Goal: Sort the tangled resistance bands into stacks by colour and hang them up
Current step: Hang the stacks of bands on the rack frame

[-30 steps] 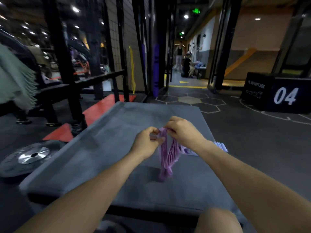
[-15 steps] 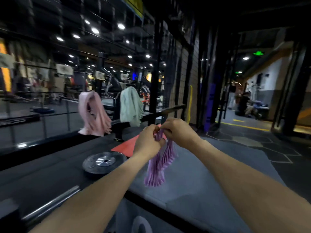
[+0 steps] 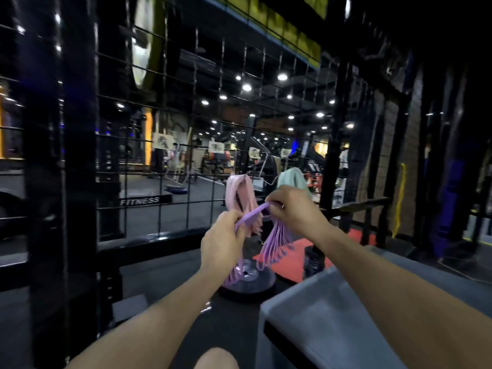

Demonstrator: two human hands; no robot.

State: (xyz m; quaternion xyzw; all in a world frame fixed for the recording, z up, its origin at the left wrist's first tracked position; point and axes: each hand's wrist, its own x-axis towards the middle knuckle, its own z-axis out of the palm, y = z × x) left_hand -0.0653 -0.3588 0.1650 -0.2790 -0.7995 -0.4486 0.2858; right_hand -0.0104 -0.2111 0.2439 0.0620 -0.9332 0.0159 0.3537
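Note:
Both my hands hold a bundle of purple resistance bands up in front of me. My left hand grips one end and my right hand pinches the other, with the bands stretched between them and their loops hanging down. Just behind the hands, a bunch of pink bands hangs over a black rail. A bunch of pale green bands hangs on the same rail to the right, partly hidden by my right hand.
A black wire-mesh cage wall stands ahead and to the left. A weight plate lies on the floor below the bands. The grey padded box is at lower right, a red mat beyond it.
My view has swung left and up, away from the grey box toward the rail. Both hands have raised the purple bands and pulled them apart, nearer to the hanging pink and green bunches.

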